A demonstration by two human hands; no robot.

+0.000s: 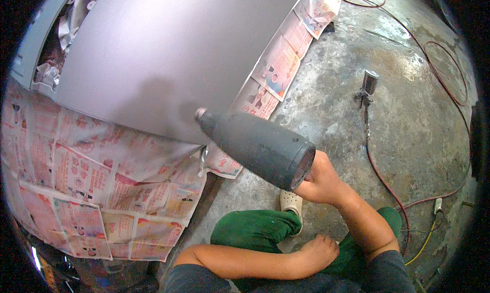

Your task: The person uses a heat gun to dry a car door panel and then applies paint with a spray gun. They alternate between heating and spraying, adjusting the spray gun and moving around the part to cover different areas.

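My right hand (pixel 322 181) is closed at the wide end of a dark grey, bottle-shaped tool (pixel 260 146), whose body hides most of the fingers. The tool's narrow tip points at a silver-grey vehicle panel (pixel 168 53). Whether the tip touches the panel cannot be told; a dark shadow falls beside it. Across my lap lies my left forearm, and my left hand (pixel 319 252) rests loosely curled on the green trousers (pixel 255 231) with nothing visible in it.
Printed paper sheets (pixel 81 175) mask the panel's lower and right borders. Right of me on the concrete floor, a spray gun (pixel 367 91) is joined to a red hose (pixel 380 178). A white socket block (pixel 438 206) with a yellow cable (pixel 424 244) lies farther right.
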